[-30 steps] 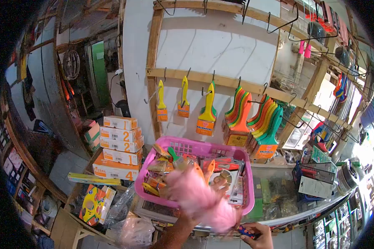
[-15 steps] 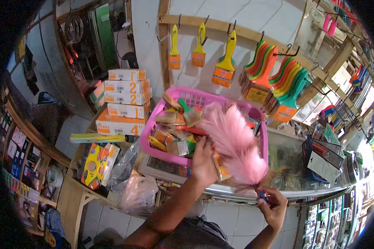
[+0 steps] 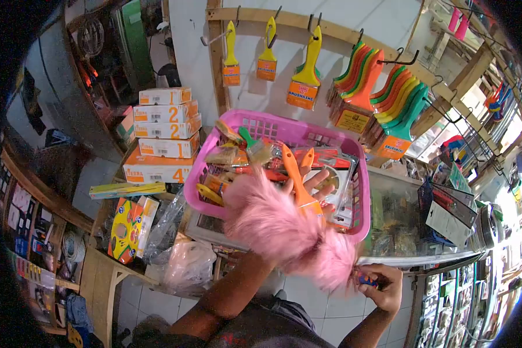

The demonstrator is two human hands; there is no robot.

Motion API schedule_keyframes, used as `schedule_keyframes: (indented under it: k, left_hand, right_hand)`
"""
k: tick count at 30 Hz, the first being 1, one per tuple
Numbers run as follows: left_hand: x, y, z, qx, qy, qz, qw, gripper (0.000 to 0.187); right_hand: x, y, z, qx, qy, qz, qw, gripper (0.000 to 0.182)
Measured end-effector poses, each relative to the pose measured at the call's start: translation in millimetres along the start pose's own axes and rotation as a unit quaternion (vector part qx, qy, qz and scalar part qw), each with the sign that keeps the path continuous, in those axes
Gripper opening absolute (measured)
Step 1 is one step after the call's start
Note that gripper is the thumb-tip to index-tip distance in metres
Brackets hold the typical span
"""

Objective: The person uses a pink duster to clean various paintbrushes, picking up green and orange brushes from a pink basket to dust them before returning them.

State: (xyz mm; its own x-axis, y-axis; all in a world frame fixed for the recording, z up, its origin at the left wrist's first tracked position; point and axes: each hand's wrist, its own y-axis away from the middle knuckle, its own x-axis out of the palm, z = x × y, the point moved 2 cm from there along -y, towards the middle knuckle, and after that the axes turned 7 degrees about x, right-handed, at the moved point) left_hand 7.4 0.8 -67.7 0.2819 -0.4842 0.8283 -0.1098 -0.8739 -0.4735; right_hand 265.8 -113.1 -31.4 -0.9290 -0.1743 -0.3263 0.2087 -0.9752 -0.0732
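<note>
My right hand (image 3: 384, 286) is closed round the short blue handle of a fluffy pink duster (image 3: 275, 223). The duster stretches leftward across my left forearm and hides my left wrist. Over the pink basket (image 3: 362, 223), my left hand (image 3: 325, 187) is turned palm up, its fingers partly spread. Orange-handled paintbrushes (image 3: 294, 174) rest in it, between thumb and fingers, handles pointing up. The duster's fluff lies against the lower end of these brushes. In the basket are more brushes, among them a green-handled paintbrush (image 3: 254, 145), and several red packaged items.
Paintbrushes (image 3: 304, 69) hang from hooks on a wooden rail above the basket. Stacked white and orange boxes (image 3: 165, 130) stand left. The basket sits on a glass counter (image 3: 394, 200). A plastic bag (image 3: 182, 264) and a yellow box (image 3: 124, 229) lie at lower left.
The duster's fluffy end has swung left and down, over my left forearm. My left hand has turned palm up and moved right, bringing the orange paintbrushes into view. The view has shifted slightly.
</note>
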Motion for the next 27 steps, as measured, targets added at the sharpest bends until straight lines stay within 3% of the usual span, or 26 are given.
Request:
schedule_keyframes:
  k: [3, 4, 6, 7, 9, 10, 12, 14, 15, 16, 17, 20, 21, 22, 24, 25, 27]
  left_hand:
    - [-5, 2, -2, -0.022, 0.027, 0.008, 0.999, 0.061]
    - [-5, -1, -4, -0.126, 0.141, -0.132, 0.973, 0.061]
    - [2, 6, -5, -0.047, 0.045, -0.076, 0.995, 0.059]
    - [4, 4, -5, -0.005, -0.006, -0.044, 0.999, 0.058]
    - [5, -11, -3, -0.023, 0.016, -0.075, 0.997, 0.058]
    - [6, -16, 0, -0.036, 0.027, -0.092, 0.995, 0.057]
    - [3, -24, -2, -0.070, 0.077, -0.104, 0.989, 0.056]
    - [14, -17, 0, -0.048, 0.105, -0.049, 0.992, 0.056]
    - [30, -13, -11, -0.096, -0.036, -0.175, 0.979, 0.057]
    - [34, -15, -12, -0.097, -0.014, -0.250, 0.963, 0.058]
    - [29, -15, -10, -0.077, 0.047, -0.164, 0.982, 0.057]
    - [-5, -16, -3, -0.009, 0.171, 0.037, 0.984, 0.065]
    - [23, -19, -11, -0.050, -0.042, -0.139, 0.988, 0.068]
    - [12, -13, -2, -0.051, 0.159, -0.045, 0.985, 0.067]
    - [11, -2, -10, -0.025, 0.061, 0.005, 0.998, 0.057]
    - [7, -10, -9, -0.115, 0.064, -0.123, 0.984, 0.056]
    - [11, -12, -5, -0.059, 0.006, -0.167, 0.984, 0.057]
  right_hand:
    - [6, -2, 11, 0.097, -0.109, -0.113, 0.983, 0.044]
    - [5, -3, 11, 0.116, -0.106, -0.112, 0.981, 0.043]
    - [4, -5, 7, 0.151, -0.102, -0.110, 0.977, 0.041]
    - [2, -6, 4, 0.107, -0.066, -0.066, 0.990, 0.039]
    - [6, -8, 3, 0.018, -0.001, 0.017, 1.000, 0.035]
    - [8, -9, 15, 0.024, -0.014, 0.029, 0.999, 0.032]
    - [4, -13, 15, 0.045, -0.015, -0.021, 0.999, 0.026]
    - [5, -13, 20, 0.059, -0.039, -0.081, 0.994, 0.028]
    - [9, -19, 31, 0.057, -0.061, -0.115, 0.990, 0.031]
    - [9, -20, 34, 0.085, -0.043, -0.102, 0.990, 0.031]
    - [11, -17, 35, 0.112, -0.026, -0.087, 0.990, 0.031]
    - [9, -7, 37, 0.041, 0.070, 0.018, 0.997, 0.033]
    - [9, -3, 36, 0.049, 0.031, 0.001, 0.998, 0.033]
    - [8, 0, 33, 0.054, -0.007, -0.016, 0.998, 0.034]
    - [10, -1, 35, 0.072, -0.082, -0.076, 0.991, 0.035]
    - [13, -3, 34, 0.088, -0.063, -0.080, 0.991, 0.035]
    - [14, -9, 30, 0.122, -0.027, -0.087, 0.988, 0.036]
